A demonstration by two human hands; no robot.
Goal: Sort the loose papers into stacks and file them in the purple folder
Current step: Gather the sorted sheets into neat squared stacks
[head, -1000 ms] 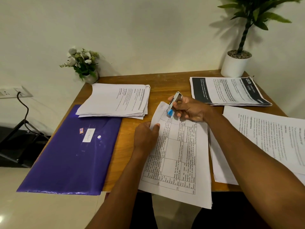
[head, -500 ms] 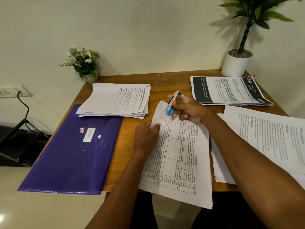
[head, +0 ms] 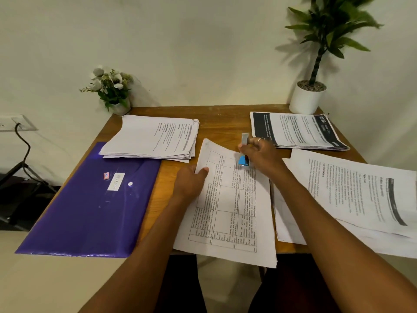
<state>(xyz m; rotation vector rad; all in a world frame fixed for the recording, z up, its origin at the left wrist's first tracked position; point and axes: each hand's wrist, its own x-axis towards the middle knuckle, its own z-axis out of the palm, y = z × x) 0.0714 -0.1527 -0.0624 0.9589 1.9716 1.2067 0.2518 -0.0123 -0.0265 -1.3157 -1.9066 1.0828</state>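
wooden table (head: 221,116), seen from above. the sheaf of white papers printed with a ruled grid (head: 230,211) lies at the middle front, its near end overhanging the table edge. the left hand (head: 189,181) grips the sheaf's left edge, thumb on top, fingers curled beneath. the right hand (head: 259,157) has its fingers curled round a small blue and silver stapler (head: 244,152), held over the sheaf's far end; the stapler is blurred, and contact with the paper cannot be told.

the flat glossy purple folder (head: 90,204) lies closed at the left front, well apart from both hands, its near corner past the table edge. a stack of white printed sheets (head: 153,138) sits behind it, overlapping its far edge. a stack of sheets with a dark banner (head: 297,132) lies at the right rear. loose white pages (head: 361,195) are spread at the right, under the right forearm.

a tall green plant in a white pot (head: 306,98) stands at the right rear corner; a small pot of white flowers (head: 112,89) at the left rear corner.
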